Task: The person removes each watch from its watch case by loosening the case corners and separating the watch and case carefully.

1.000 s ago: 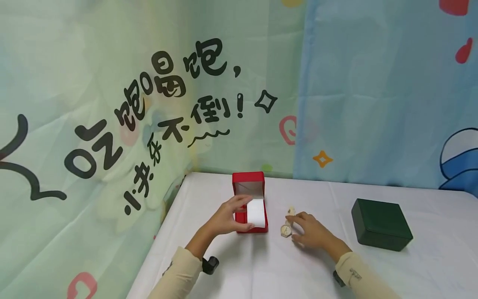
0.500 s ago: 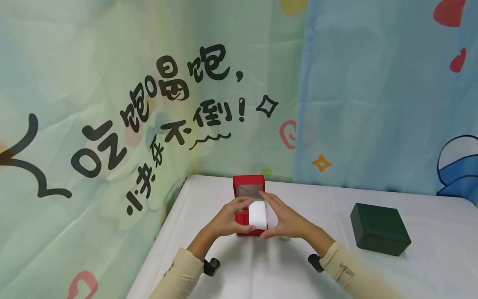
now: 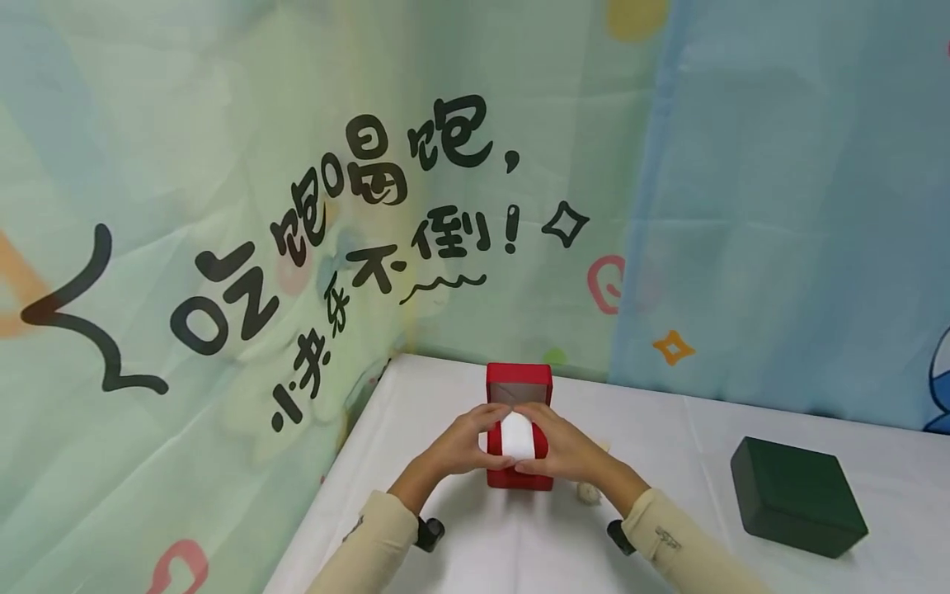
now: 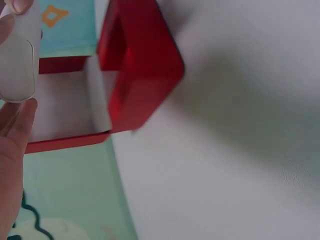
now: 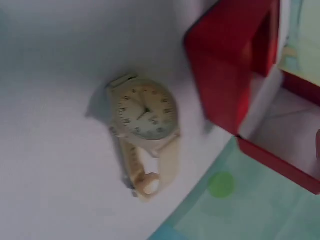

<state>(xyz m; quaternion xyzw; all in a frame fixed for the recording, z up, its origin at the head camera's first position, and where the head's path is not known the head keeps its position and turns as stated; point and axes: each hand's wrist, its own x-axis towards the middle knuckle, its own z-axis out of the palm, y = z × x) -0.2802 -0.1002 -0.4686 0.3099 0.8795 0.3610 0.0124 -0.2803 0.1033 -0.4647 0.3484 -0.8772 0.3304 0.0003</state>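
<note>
An open red box [image 3: 519, 375] stands on the table with its lid raised at the back. Over its front part is a white watch cushion [image 3: 517, 437], also large at the upper left of the left wrist view [image 4: 17, 65]. My left hand [image 3: 462, 445] holds the cushion's left side, thumb below and fingers above. On the opposite side my right hand [image 3: 570, 447] grips it with curved thumb and fingers. A pale-strapped wristwatch [image 5: 147, 112] lies right of the red box, face up, its strap looped; my right hand partly covers it in the head view.
A closed dark green box [image 3: 797, 495] sits on the white tablecloth [image 3: 668, 462] to the right. Printed cloth [image 3: 460, 330] hangs behind the table and along its left side.
My right hand has left the wristwatch and moved left to the cushion. Both hands have closed in around the cushion. The head view has swung slightly left.
</note>
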